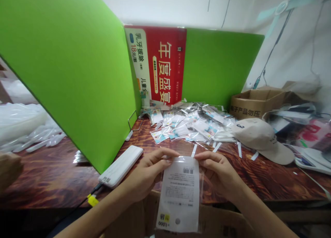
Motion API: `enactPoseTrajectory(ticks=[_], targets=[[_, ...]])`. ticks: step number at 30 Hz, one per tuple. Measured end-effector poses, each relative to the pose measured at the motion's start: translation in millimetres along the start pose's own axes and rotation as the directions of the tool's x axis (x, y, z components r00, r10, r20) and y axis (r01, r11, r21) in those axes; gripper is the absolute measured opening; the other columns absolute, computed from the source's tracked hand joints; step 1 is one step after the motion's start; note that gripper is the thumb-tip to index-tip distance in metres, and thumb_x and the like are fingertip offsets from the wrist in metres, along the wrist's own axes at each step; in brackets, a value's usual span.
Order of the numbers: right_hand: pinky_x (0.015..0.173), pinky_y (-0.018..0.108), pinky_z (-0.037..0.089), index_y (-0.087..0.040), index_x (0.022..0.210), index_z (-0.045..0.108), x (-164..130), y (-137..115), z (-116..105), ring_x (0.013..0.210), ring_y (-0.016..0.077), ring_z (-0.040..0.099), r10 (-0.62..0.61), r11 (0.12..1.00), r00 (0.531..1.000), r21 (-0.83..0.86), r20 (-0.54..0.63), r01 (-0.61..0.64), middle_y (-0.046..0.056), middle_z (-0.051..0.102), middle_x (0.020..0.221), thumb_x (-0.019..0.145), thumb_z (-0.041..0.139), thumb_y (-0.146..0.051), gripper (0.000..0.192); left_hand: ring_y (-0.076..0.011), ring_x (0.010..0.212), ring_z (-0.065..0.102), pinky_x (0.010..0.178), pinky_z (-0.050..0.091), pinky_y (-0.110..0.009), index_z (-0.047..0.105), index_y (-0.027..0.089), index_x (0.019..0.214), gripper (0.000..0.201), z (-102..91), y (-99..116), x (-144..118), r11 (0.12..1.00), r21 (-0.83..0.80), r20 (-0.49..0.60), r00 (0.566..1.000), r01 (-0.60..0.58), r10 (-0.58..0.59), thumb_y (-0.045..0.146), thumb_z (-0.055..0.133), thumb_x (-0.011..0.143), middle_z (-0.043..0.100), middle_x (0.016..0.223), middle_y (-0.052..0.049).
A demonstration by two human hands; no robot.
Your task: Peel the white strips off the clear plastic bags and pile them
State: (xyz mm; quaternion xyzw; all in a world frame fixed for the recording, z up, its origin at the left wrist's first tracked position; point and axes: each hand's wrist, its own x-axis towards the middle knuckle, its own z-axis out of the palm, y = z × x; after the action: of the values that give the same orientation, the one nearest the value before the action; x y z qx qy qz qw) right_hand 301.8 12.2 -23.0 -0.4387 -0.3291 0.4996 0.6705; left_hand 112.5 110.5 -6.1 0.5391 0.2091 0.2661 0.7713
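Observation:
A clear plastic packet (179, 193) with a white printed card inside hangs between my hands, over the table's front edge. Its card shows small print, a barcode and a yellow mark near the bottom. My left hand (152, 169) pinches the top left corner between thumb and fingers. At the top right corner, my right hand (217, 169) grips the packet in the same way. Beyond my hands lies a heap of similar packets (186, 122) on the wooden table (85, 158). An open cardboard box (124, 220) is partly visible below the packet.
Green panels (77, 76) and a red printed panel (165, 65) stand behind the heap. Left of my hands lies a white power bank (121, 165) with a cable. A beige cap (261, 139) and a cardboard box (256, 101) are on the right. Another person's hand (9, 169) shows far left.

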Motion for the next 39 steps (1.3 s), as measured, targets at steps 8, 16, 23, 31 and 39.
enactPoseTrajectory(ticks=[8,16,23,31,39], targets=[[0.062,0.024,0.044,-0.018,0.08,0.074,-7,7,-6,0.068,0.0141,0.056,-0.105,0.987,0.994,-0.117,0.032,0.108,0.002,0.066,0.072,0.069,0.071,-0.028,0.015,-0.0118,0.064,0.051,0.058,0.039,-0.022,0.072,0.019,0.084,0.017,-4.2,-9,1,0.972,0.205,0.015,0.993,-0.115,0.115,0.034,0.072,0.075,0.058,0.072,0.001],[0.078,0.032,0.049,-0.022,0.094,0.075,-9,2,-4,0.083,0.0195,0.064,-0.184,0.969,0.982,-0.159,0.033,0.187,0.003,0.073,0.09,0.067,0.064,-0.018,0.03,-0.0157,0.074,0.061,0.066,0.048,-0.026,0.049,0.026,0.131,0.055,0.5,-4,0,0.998,0.041,0.009,0.999,-0.05,0.05,0.034,0.069,0.08,0.066,0.091,-0.002],[0.087,0.035,0.049,-0.024,0.106,0.072,-6,-2,-1,0.099,0.0237,0.063,-0.318,0.91,0.946,-0.299,-0.063,0.286,0.005,0.072,0.105,0.074,0.067,-0.027,0.033,-0.0226,0.089,0.068,0.074,0.055,-0.032,0.01,0.022,0.15,0.098,-2.0,-8,1,0.995,0.08,0.17,0.983,0.059,-0.072,0.026,0.077,0.078,0.067,0.117,-0.014],[0.084,0.037,0.05,-0.022,0.108,0.064,-4,0,0,0.099,0.0261,0.062,-0.361,0.832,0.927,-0.484,-0.1,0.272,0.008,0.067,0.104,0.079,0.066,-0.039,0.034,-0.0255,0.094,0.068,0.075,0.056,-0.034,-0.002,0.025,0.152,0.106,-5.7,-6,3,0.986,0.169,0.122,0.992,0.008,-0.029,0.031,0.075,0.08,0.064,0.122,-0.016],[0.074,0.034,0.046,-0.022,0.114,0.06,-4,6,4,0.083,0.0208,0.06,-0.287,0.666,0.954,-0.697,0.091,0.267,0.003,0.062,0.089,0.078,0.07,-0.037,0.04,-0.0307,0.104,0.067,0.085,0.054,-0.041,-0.019,0.025,0.152,0.112,-4.4,-3,-15,0.85,0.526,0.357,0.899,0.032,-0.255,0.032,0.069,0.083,0.058,0.136,-0.019]])
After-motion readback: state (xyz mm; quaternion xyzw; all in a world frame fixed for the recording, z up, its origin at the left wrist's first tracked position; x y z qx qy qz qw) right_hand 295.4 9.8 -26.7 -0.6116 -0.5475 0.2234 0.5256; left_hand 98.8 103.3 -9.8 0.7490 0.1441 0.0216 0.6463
